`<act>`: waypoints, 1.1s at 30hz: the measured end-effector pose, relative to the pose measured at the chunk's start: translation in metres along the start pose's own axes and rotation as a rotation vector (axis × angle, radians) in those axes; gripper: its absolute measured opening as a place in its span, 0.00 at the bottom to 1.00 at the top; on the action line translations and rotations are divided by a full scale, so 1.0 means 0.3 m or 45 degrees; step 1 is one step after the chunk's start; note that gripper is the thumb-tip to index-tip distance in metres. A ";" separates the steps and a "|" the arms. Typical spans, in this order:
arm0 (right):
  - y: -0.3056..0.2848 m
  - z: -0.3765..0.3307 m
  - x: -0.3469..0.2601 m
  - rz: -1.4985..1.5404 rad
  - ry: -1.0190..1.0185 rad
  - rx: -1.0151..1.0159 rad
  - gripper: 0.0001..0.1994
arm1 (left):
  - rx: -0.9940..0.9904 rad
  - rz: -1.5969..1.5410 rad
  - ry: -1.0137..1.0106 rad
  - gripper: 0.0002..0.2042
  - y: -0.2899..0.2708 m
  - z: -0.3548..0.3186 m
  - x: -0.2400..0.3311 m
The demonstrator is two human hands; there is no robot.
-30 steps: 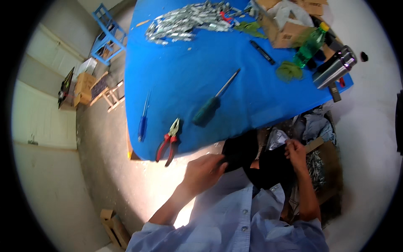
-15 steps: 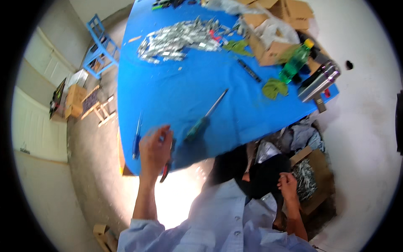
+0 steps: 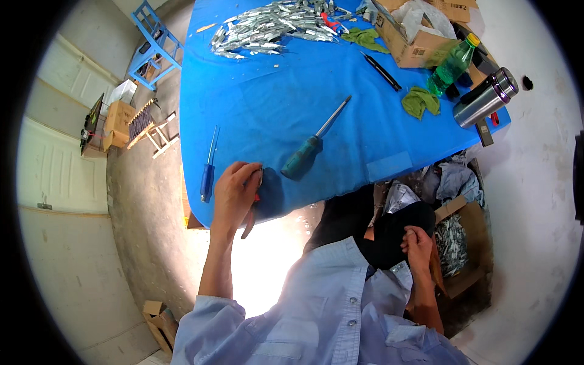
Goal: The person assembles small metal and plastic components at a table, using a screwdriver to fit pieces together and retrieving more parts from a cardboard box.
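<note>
My left hand (image 3: 236, 193) is closed over the red-handled pliers (image 3: 258, 197) at the near edge of the blue table (image 3: 274, 103). Only the pliers' metal head and a bit of red handle show past my fingers. A blue screwdriver (image 3: 208, 171) lies just left of that hand, and a green-handled screwdriver (image 3: 302, 157) lies just to its right. My right hand (image 3: 417, 241) rests curled on my lap below the table edge, against dark trousers. What it holds, if anything, is hidden.
A pile of several small metal parts (image 3: 274, 24) covers the table's far side. At the right stand a cardboard box (image 3: 406, 44), a green bottle (image 3: 452, 66) and a steel flask (image 3: 485, 98), with a green rag (image 3: 420, 101) beside them. An open box of metal parts (image 3: 455, 244) sits on the floor by my right leg.
My left hand has reached from my lap up to the table edge and closed on the pliers. My right hand has stayed on my lap.
</note>
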State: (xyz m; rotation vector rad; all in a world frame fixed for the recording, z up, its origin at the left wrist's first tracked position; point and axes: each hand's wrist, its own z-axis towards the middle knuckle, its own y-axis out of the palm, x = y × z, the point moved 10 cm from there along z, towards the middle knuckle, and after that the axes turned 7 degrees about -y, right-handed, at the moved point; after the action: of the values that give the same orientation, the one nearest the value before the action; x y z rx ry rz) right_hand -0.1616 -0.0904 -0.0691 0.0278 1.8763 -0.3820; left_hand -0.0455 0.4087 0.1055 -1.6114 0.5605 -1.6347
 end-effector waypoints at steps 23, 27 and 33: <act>1.009 -0.235 -0.131 0.404 -0.118 -1.065 0.15 | 0.361 -0.883 -0.313 0.11 -0.087 0.069 -0.095; 1.055 -0.183 0.078 0.337 -0.101 -0.958 0.11 | 0.407 -1.026 -0.342 0.11 -0.066 0.090 -0.022; 1.037 -0.175 -0.057 0.342 -0.244 -0.970 0.10 | -0.280 -0.782 0.348 0.09 0.329 -0.133 0.691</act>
State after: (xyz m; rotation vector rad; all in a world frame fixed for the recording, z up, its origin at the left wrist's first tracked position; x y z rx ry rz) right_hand -0.1397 0.2212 -0.1155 -0.2583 1.6932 0.5073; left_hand -0.0461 0.1819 0.1592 -1.8488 0.4098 -2.3383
